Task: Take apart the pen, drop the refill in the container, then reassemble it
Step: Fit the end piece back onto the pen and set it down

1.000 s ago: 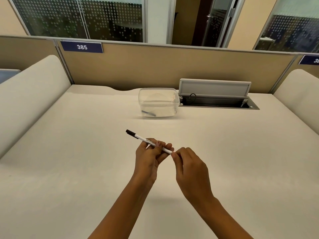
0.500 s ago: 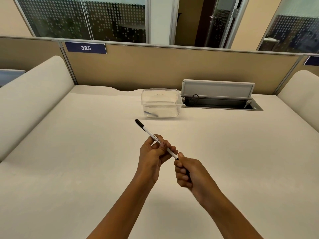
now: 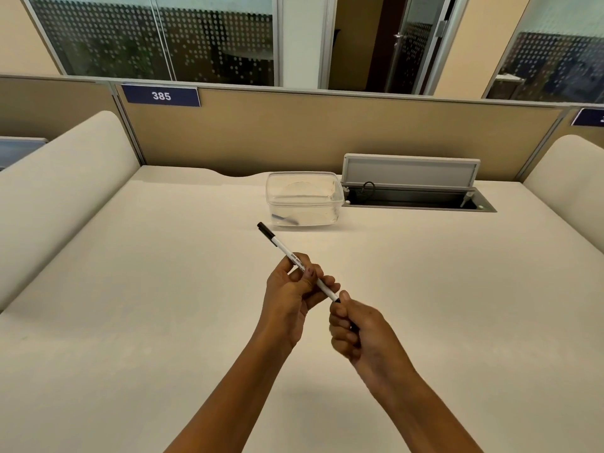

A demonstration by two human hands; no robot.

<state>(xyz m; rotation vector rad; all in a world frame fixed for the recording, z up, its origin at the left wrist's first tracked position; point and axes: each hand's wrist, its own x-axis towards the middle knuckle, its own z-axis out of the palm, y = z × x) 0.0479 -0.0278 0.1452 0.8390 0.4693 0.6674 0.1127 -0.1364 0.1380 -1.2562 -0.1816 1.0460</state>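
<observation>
A: What is the left hand (image 3: 291,295) doing?

B: Its fingers are curled around the middle of the white pen (image 3: 295,260). The thumb presses on the barrel. The pen's black end points up toward 11 o'clock, in the air above the desk (image 3: 130,322).

A: And the right hand (image 3: 359,335)?

B: It is closed like a fist. It grips the near end of the pen, where a bit of black shows. That end points to 5 o'clock. The two hands almost touch.

A: Where is the container (image 3: 304,199)?

B: At 12 o'clock from the hands, well apart from them. It is clear plastic with no lid on. Something small and dark lies at the bottom. I cannot tell what it is.

A: Is there room to move?

B: Yes. The desk is bare at 9 o'clock and at 3 o'clock. An open cable hatch (image 3: 411,191) sits just beside the container, at its 3 o'clock. Padded side walls (image 3: 65,178) stand at the far left and right edges.
</observation>
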